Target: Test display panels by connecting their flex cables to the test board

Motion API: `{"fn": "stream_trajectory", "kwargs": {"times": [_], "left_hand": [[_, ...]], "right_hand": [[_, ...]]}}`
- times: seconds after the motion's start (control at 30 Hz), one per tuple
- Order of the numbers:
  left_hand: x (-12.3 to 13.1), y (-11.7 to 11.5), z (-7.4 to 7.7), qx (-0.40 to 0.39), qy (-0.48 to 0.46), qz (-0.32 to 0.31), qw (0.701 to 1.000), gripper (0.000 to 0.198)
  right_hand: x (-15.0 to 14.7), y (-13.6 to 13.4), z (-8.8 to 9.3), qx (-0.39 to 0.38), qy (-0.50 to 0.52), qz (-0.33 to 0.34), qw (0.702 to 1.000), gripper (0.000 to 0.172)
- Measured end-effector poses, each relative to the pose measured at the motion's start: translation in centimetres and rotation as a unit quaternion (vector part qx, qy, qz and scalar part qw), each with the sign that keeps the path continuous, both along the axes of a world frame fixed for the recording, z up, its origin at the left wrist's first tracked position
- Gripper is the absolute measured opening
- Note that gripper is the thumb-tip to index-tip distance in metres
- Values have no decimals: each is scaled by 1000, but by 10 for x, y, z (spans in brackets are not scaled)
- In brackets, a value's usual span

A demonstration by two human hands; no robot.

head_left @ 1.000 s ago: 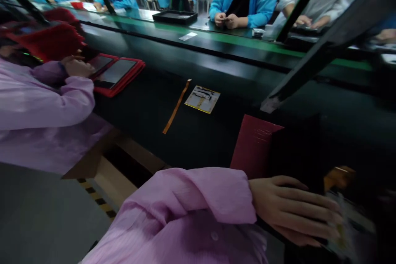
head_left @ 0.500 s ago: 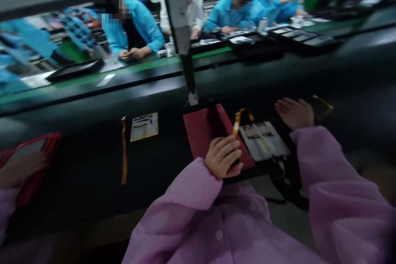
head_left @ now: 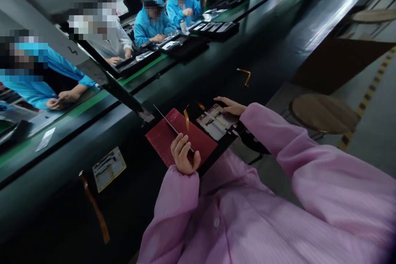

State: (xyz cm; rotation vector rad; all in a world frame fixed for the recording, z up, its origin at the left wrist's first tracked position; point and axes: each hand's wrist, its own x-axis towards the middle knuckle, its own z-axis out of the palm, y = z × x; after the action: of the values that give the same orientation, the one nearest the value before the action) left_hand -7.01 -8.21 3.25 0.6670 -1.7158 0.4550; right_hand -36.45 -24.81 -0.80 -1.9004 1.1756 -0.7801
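My left hand [head_left: 185, 154] is closed around a thin dark panel [head_left: 166, 119], seen almost edge-on above a red mat [head_left: 202, 142]. An orange flex cable [head_left: 187, 119] stands up beside the panel and arches toward an opened tablet-like device [head_left: 218, 123]; its exact join to the panel cannot be made out. At the device's upper right edge lies my right hand [head_left: 232, 106], fingers stretched out and touching or just over it. A white plug and cable [head_left: 235, 133] sit at the device's near edge.
Another opened device [head_left: 109, 168] and a long orange flex strip [head_left: 94, 208] lie to the left. A bent flex strip [head_left: 246, 76] lies farther right. A slanting post [head_left: 123, 97] rises behind the mat. Across the bench, people in blue work by black trays [head_left: 185, 49]. A round stool [head_left: 324, 113] stands at right.
The view has swung to the right. My right hand has come down from beyond the device to its edge. The panel in my left hand now shows nearly edge-on.
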Motion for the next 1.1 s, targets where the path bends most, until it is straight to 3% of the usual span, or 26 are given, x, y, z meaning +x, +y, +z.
{"fn": "stream_trajectory", "kwargs": {"times": [0.33, 0.87, 1.1], "left_hand": [[3, 0, -4, -3, 4, -4, 1000, 36], [-2, 3, 3, -10, 8, 13, 1000, 29], [-2, 2, -4, 17, 38, -9, 999, 23]], "right_hand": [[-6, -4, -6, -14, 67, 37, 997, 77], [-8, -2, -7, -23, 52, 43, 997, 76], [-12, 0, -6, -24, 76, 54, 995, 75]]}}
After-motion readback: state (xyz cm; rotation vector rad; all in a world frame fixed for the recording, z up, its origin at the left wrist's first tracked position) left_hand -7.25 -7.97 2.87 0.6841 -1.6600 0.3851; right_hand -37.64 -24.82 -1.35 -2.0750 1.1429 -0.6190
